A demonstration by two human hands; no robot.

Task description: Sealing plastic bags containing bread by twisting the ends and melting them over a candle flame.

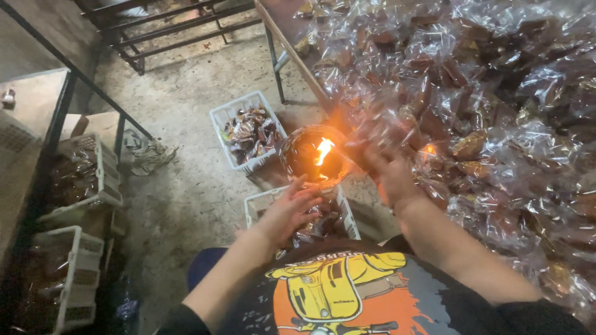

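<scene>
Landmark: the open flame (pixel 323 151), burning in a dark round holder (pixel 310 155) at the edge of the surface (pixel 292 37).

Right hand (pixel 388 170): just right of the flame, blurred. It appears to pinch the end of a clear plastic packet (pixel 366 133) and hold it at the flame. The grip looks narrow; the blur hides the fingers, so I cannot tell more exactly.

Left hand (pixel 292 208): below and slightly left of the flame, fingers spread wide, palm turned toward it, holding nothing that I can see.

Right of the flame: a large heap of clear-wrapped brown pieces (pixel 484 105) covers nearly the whole surface. I cannot tell from here whether these wrappers are sealed or open.

Left of the flame, on the concrete floor (pixel 186 186): a white plastic basket (pixel 245 133) partly filled with wrapped packets. Directly below the flame, near the person's lap: a second white basket (pixel 301 214), also holding packets, partly hidden by the left hand.

Far left of the flame: a dark metal rack (pixel 62 205) with more white baskets (pixel 93 174), contents dim.

Judgement on progress: the baskets hold only modest amounts against the heap, so most of the lot looks unprocessed.
</scene>
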